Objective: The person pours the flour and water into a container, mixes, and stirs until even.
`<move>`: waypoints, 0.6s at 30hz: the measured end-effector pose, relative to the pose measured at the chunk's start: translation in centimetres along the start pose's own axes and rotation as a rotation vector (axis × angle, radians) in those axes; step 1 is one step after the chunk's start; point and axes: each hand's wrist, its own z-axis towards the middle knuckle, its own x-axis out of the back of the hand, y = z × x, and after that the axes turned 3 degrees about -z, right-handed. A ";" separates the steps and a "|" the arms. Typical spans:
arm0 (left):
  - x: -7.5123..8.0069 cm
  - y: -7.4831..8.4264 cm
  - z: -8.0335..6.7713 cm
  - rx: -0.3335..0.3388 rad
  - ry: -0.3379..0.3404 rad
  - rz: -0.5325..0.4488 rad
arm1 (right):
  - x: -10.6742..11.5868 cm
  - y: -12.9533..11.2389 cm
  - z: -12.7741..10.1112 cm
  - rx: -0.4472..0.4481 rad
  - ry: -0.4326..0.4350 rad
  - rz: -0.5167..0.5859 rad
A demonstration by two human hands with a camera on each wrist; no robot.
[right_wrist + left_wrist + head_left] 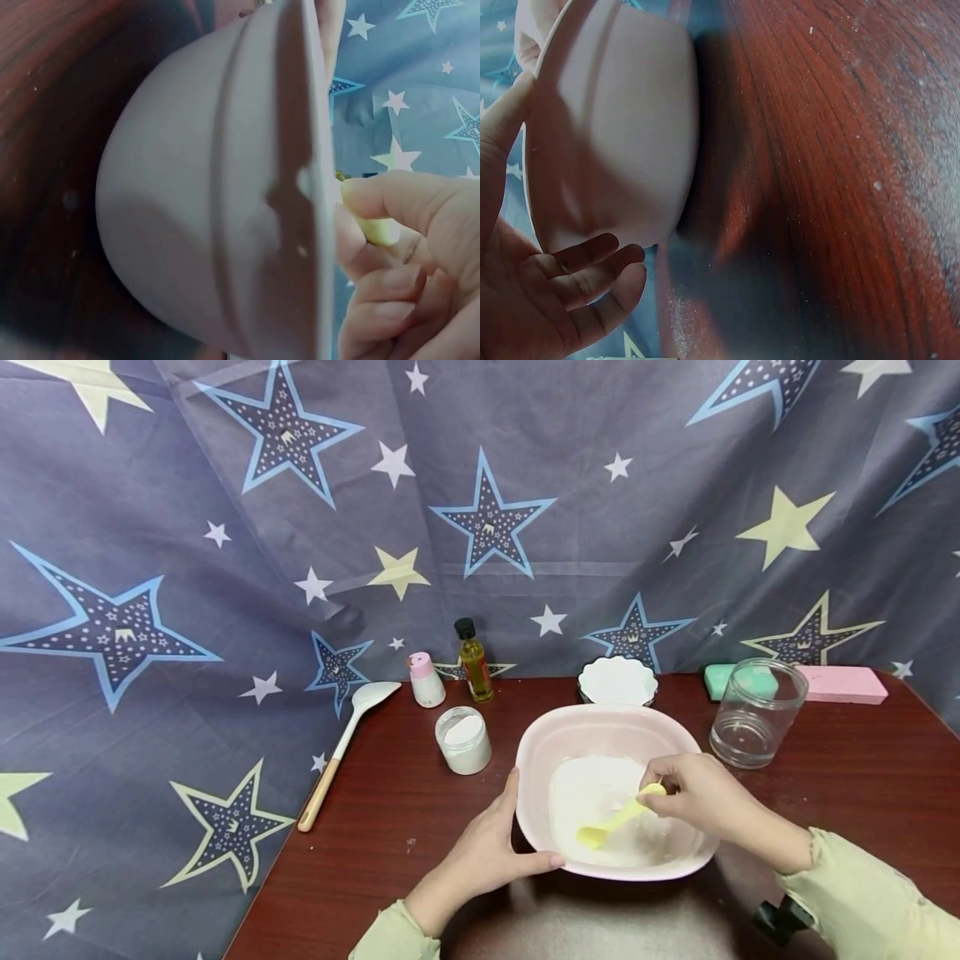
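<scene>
Head view: my right hand pinches the yellow spatula, blade down in white powder inside the pink bowl, whose near-left rim my left hand clasps on the table; powder looks dry, mixing barely begun.

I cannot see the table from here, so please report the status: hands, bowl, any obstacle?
Left hand steadies pink bowl at its rim. Right hand holds yellow spoon in white powder. Nothing in the way.
</scene>
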 end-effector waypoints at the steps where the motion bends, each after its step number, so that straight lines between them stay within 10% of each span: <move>1: 0.0 0.0 0.0 0.002 -0.001 -0.001 | -0.2 0.0 0.1 0.006 0.004 0.006; 18: 0.0 0.0 0.0 0.004 0.001 -0.006 | -1.7 -0.7 2.1 -0.070 0.073 -0.055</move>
